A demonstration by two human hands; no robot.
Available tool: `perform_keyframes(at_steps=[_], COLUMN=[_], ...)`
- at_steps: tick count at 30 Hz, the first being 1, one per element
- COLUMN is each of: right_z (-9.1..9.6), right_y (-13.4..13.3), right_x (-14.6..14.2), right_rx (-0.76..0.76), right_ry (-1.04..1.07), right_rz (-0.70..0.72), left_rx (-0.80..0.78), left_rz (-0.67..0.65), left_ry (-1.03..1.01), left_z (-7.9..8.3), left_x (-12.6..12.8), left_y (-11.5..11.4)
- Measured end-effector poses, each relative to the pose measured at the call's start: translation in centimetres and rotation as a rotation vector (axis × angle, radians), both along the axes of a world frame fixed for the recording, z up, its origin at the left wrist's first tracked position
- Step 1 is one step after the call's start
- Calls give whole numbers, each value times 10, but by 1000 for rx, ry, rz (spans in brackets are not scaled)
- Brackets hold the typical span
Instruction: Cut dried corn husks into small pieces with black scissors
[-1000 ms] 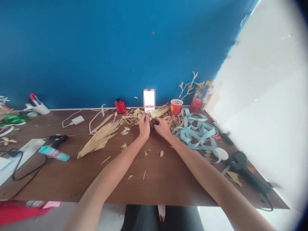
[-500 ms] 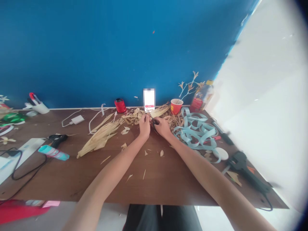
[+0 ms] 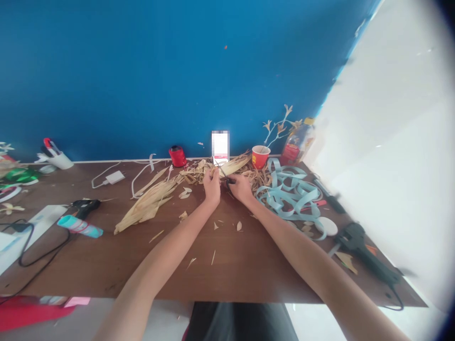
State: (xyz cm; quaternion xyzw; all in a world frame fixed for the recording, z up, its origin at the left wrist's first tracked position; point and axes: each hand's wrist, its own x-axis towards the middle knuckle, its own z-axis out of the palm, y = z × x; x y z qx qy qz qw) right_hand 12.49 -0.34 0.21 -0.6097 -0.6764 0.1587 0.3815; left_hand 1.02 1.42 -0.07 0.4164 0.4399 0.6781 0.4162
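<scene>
My right hand (image 3: pixel 242 187) is closed around the dark handles of a pair of scissors (image 3: pixel 227 178), whose thin blades point up and left. Close beside it, my left hand (image 3: pixel 212 187) pinches a small tan piece that looks like corn husk, mostly covered by the fingers. The scissor tips reach over to the left fingertips. Behind both hands lies a heap of dried corn husk (image 3: pixel 236 164) and shredded strips. A larger bundle of corn husk (image 3: pixel 149 203) rests on the table to the left. Small husk scraps (image 3: pixel 239 226) are scattered nearer to me.
A bright phone (image 3: pixel 220 144) leans on the blue wall, between a red spool (image 3: pixel 177 156) and a red paper cup (image 3: pixel 260 157) with flower stems. Tangled light-blue ribbon (image 3: pixel 284 199), a bottle (image 3: pixel 296 144) and a glue gun (image 3: pixel 368 255) are on the right. A charger (image 3: pixel 114 177) lies left.
My left hand has shifted slightly left, and the scissor blades sit at a slightly different angle by its fingertips. Everything else on the table stays in place.
</scene>
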Motion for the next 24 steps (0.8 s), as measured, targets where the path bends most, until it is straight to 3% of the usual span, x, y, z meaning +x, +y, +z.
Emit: perform_keyframes(at_steps=[6,15,24], right_z=[1,2,3], right_y=[1,0,-2], right_x=[2,0,-2], right_rx=[62,37,12], right_ry=[116,111,45], right_rz=[25,-45,-6], left_rx=[-24,-10,13], left_rz=[-36,-36,-66], left_ry=[7,6,18], left_z=[-1,-4,-3], left_x=[1,1,2], left_y=[1,4,3])
